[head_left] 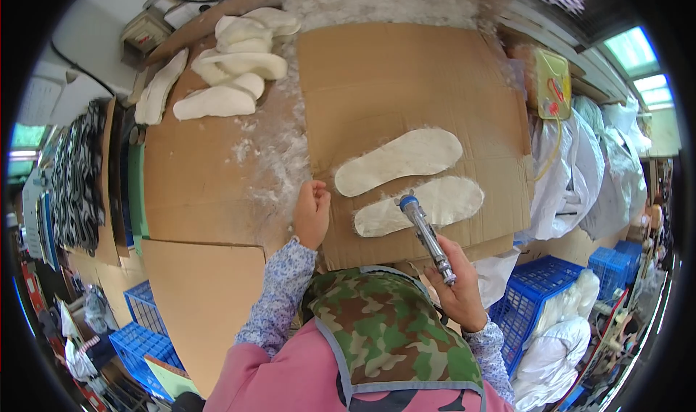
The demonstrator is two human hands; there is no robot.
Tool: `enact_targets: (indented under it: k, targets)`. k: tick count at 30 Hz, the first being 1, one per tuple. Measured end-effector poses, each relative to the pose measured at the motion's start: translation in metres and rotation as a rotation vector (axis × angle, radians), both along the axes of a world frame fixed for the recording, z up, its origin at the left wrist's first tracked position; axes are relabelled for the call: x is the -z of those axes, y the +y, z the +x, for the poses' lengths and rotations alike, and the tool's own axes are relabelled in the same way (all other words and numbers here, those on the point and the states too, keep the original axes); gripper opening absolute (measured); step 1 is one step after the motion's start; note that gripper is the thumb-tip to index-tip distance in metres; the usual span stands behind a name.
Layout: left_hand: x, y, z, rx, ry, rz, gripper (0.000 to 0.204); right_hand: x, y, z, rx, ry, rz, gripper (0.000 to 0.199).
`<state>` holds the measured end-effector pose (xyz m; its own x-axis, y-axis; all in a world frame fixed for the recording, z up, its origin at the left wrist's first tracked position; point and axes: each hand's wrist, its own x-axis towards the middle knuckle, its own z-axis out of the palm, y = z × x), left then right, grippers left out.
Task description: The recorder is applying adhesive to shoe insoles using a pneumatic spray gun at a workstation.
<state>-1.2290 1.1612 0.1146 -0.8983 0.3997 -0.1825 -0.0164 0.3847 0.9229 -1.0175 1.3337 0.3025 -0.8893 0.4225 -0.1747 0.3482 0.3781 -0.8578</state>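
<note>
Two white fuzzy insoles lie side by side on the cardboard sheet, the far insole and the near insole. My right hand is closed around a silver spray gun with a blue ring at its head. That head is over the middle of the near insole and hides part of it; whether it touches cannot be seen. My left hand rests by the insoles' left ends with its fingers curled in, and no object shows in it.
A pile of white insoles sits at the far left. White fluff is scattered along the cardboard. To the right are a yellow can with a hose, white bags and a blue crate. Another blue crate stands lower left.
</note>
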Motion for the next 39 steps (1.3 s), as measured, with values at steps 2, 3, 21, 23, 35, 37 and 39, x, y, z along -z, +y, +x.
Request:
enact_targets:
  k: [2,3,21,23,35,37,39]
  targets:
    - [0.006,0.010,-0.005,-0.015,-0.005,-0.030,0.022,0.000,0.000,-0.010,-0.074,-0.017,0.016,0.065]
    - [0.006,0.016,-0.006,-0.023,-0.048,-0.006,0.024,0.002,-0.002,-0.014,-0.089,-0.024,0.018,0.065]
    - [-0.004,0.038,0.005,-0.032,-0.019,-0.044,0.024,0.031,-0.001,-0.063,-0.205,-0.244,-0.046,0.061]
    - [-0.004,0.038,0.005,-0.041,-0.050,-0.028,0.026,0.032,-0.002,-0.062,-0.220,-0.247,-0.035,0.062]
    - [0.008,0.035,0.007,-0.052,-0.076,0.073,0.034,0.038,-0.002,-0.059,-0.175,-0.237,-0.002,0.038]
    - [0.006,0.036,0.007,-0.038,-0.070,0.062,0.035,0.040,0.002,-0.056,-0.160,-0.244,0.004,0.037]
    - [0.004,0.036,0.007,-0.026,-0.061,0.049,0.037,0.039,0.004,-0.054,-0.147,-0.249,0.009,0.036]
